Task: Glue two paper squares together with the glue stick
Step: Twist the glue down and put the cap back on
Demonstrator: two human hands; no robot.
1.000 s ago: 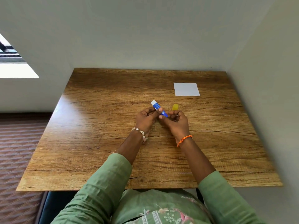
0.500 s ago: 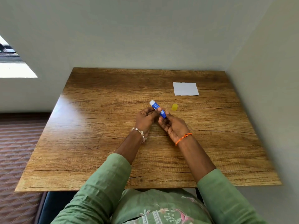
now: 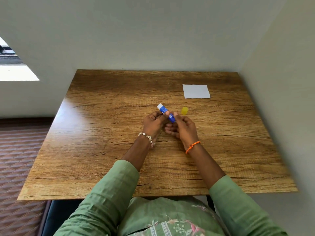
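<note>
A blue glue stick (image 3: 164, 110) with a white end pointing up and left is held over the middle of the wooden table (image 3: 102, 150). My left hand (image 3: 154, 124) grips its middle. My right hand (image 3: 183, 128) pinches its lower end between thumb and fingertip. The yellow cap (image 3: 184, 111) stands on the table just right of my hands. A white paper square (image 3: 196, 91) lies flat at the back right; I cannot tell whether it is one sheet or two stacked.
Grey walls close the table's far and right sides. A patterned brown floor lies to the left. My green sleeves and lap are at the table's near edge.
My right hand has opened up from a curled grip and shifted slightly, now pinching the glue stick's lower end with fingers spread. The cap and paper have not moved.
</note>
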